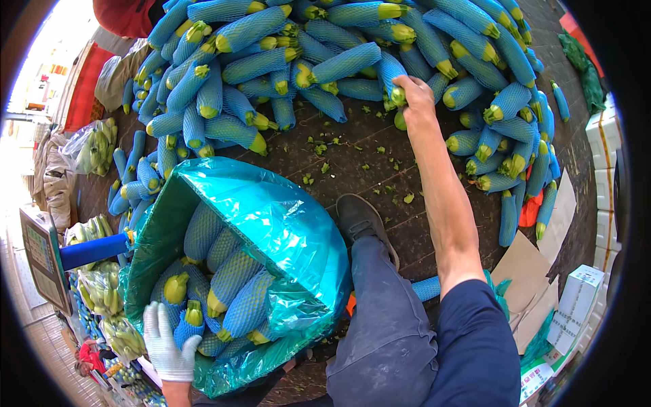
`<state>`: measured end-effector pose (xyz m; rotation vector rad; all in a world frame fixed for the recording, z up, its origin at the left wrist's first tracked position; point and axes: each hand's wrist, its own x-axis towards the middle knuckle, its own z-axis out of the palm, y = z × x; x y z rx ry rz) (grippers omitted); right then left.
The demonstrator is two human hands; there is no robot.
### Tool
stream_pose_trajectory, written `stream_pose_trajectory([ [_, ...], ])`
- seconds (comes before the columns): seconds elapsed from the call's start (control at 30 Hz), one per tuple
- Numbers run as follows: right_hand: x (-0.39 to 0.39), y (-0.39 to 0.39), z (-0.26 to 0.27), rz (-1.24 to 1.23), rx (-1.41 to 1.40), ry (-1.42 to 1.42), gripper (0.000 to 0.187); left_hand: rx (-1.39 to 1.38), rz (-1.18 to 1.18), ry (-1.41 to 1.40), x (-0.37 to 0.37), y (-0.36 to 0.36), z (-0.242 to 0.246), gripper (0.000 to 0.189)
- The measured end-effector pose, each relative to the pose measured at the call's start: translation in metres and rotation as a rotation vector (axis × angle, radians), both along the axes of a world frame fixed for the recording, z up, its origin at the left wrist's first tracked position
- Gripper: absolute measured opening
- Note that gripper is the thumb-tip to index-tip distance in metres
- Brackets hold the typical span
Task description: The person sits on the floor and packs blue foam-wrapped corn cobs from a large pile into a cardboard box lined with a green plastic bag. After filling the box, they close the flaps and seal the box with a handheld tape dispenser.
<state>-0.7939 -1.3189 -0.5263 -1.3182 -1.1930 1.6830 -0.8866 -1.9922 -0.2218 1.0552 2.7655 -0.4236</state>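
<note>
My right hand (418, 97), bare, is stretched out to the pile and grips one zucchini in blue foam netting (390, 71) by its pale green end. My left hand (169, 342), in a white knit glove, lies flat with the thumb apart at the near left side of a container lined with a teal plastic bag (285, 213). Inside it lie several netted zucchini (234, 280). One with its stem end up (193, 315) is right beside the gloved fingers; whether they touch it, I cannot tell.
A large heap of netted zucchini (351, 56) curves around the far side. Green scraps (320, 149) litter the dark floor. At left stands a scale display (46, 259) on a blue post; at right are cardboard sheets (519, 274) and white foam boxes (605, 137). My shoe (363, 219) is beside the bag.
</note>
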Motion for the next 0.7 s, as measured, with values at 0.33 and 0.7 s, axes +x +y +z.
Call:
stream_pose_trajectory([
  [0.33,0.045,-0.224,0.230,0.968,0.695,0.588,0.070,0.187,-0.884,0.579,0.017,0.167,0.043,0.073],
  [0.7,-0.112,-0.185,-0.106,1.279,1.644,-0.483,0.054,0.328,0.039,0.128,0.029,-0.052,-0.013,0.090],
])
